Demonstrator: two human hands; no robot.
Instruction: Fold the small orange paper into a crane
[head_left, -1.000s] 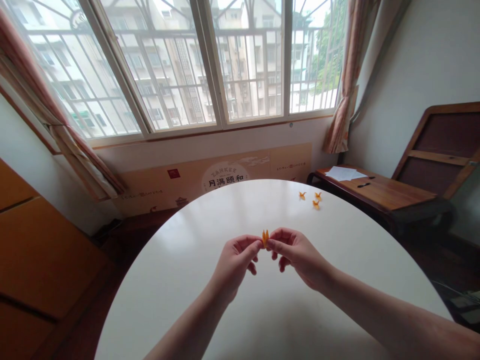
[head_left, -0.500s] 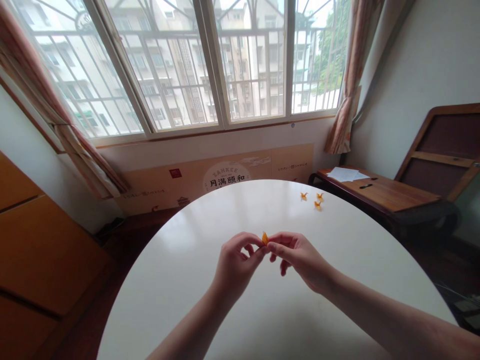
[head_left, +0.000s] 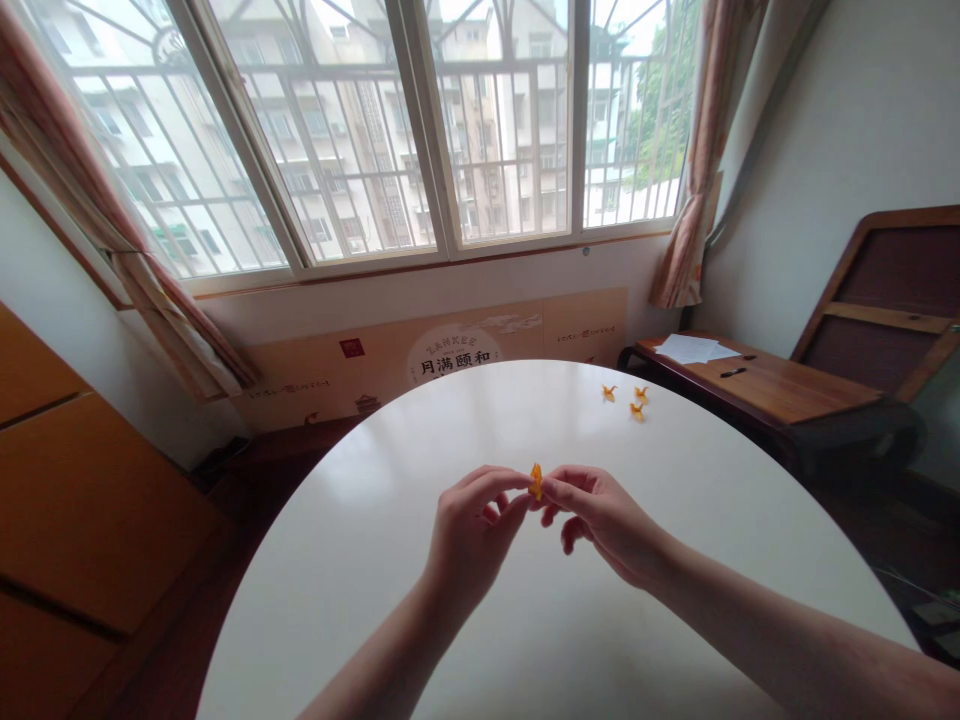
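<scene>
A small piece of folded orange paper [head_left: 536, 481] is held up above the middle of the white round table [head_left: 360, 580]. My right hand [head_left: 592, 505] pinches its right side between thumb and index finger, the other fingers loosely curled below. From the left, the thumb and index fingertip of my left hand [head_left: 480, 515] close on the paper's edge. Part of the paper is hidden behind the fingertips. Toward the table's far right edge stand three small orange paper cranes: one on the left [head_left: 609, 394], one on the right [head_left: 641, 395] and one nearer [head_left: 637, 412].
Beyond the table's right edge is a low wooden table [head_left: 802, 385] with white paper sheets [head_left: 694, 349] and a small dark object [head_left: 733, 373] on it. A printed beige board [head_left: 375, 350] leans below the barred window. An orange-brown cabinet [head_left: 82, 510] stands at left.
The orange folded paper has turned between my fingers and shows a wider, more opened shape. It has shifted slightly right. My left fingers have straightened a little.
</scene>
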